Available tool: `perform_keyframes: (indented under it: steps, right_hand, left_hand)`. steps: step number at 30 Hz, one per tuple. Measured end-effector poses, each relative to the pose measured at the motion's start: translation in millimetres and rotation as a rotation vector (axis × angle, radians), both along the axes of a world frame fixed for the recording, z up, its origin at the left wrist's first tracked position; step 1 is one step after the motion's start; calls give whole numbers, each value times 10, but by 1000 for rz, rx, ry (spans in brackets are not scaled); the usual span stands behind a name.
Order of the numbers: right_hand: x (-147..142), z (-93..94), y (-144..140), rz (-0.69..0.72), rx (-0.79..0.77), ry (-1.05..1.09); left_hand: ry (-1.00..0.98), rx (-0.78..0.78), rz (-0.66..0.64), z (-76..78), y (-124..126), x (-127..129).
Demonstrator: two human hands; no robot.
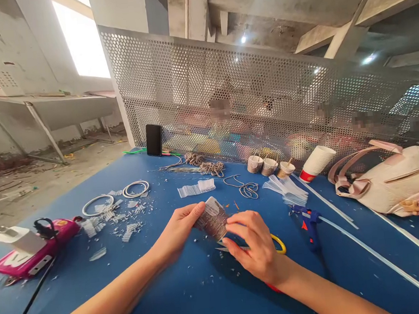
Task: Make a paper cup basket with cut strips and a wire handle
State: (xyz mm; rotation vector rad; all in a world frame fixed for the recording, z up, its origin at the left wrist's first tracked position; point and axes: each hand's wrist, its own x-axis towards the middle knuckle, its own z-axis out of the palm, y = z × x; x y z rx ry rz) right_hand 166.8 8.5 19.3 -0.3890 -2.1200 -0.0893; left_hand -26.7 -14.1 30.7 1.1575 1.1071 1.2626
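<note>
Pink device [31,251] sits at the far left edge of the blue table [169,295], with a white block on top and a black cable trailing off the near edge. Just to its right lie white rings [97,204] and scattered clear plastic scraps [128,226]. A black phone [154,139] stands upright against the perforated metal screen [248,91] at the back.

Left hand [181,229] grips the left edge of a small cup wrapped in string [212,218], thumb on top and fingers underneath. The cup is held tilted, just above the table near its centre. Right hand [254,245] pinches the cup's lower right edge between thumb and fingertips. Scissors with a yellow handle [279,244] lie on the table under the right hand.

Behind, three small wrapped cups [268,166] stand in a row, with a white paper cup [317,163] lying tilted beside them. A blue glue gun [308,219] rests right of the hands. A pale pink bag [389,181] occupies the far right.
</note>
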Motion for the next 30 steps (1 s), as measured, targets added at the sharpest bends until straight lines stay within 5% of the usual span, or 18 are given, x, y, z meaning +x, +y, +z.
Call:
perform_keyframes:
  steps: [6,13,19,24,30]
  right_hand:
    - [-47,-10,50,-44,72,-42]
    - [46,-132,88,165,254,-247]
    - [-50,-71,119,-89,-116,22]
    - [-160,-56,230,-98,-332,127]
    - [-106,-63,134,-98,1,-50]
  left_hand:
    - [-55,-45,5,-29,3,22]
    - [-131,-78,111,1,33,9]
    - [-58,-5,73,-55,31,6]
    - [43,82,9,3,-12,25]
    - [122,116,20,-3,-12,17]
